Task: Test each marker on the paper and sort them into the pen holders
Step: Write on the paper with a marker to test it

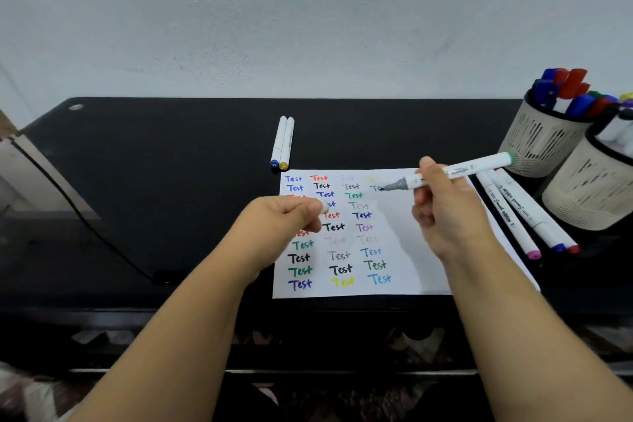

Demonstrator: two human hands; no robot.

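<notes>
Where "Test" fills the paper [404,250] – the right hand [442,212] holds a marker [455,172]

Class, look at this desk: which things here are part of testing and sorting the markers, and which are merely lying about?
Part of the job:
- uncapped marker in the right hand
- white cap pinched by the left hand
- paper covered in "Test"
- two pen holders
- two markers above the paper
- three markers beside it

Lying about:
- black cable
- desk
</notes>
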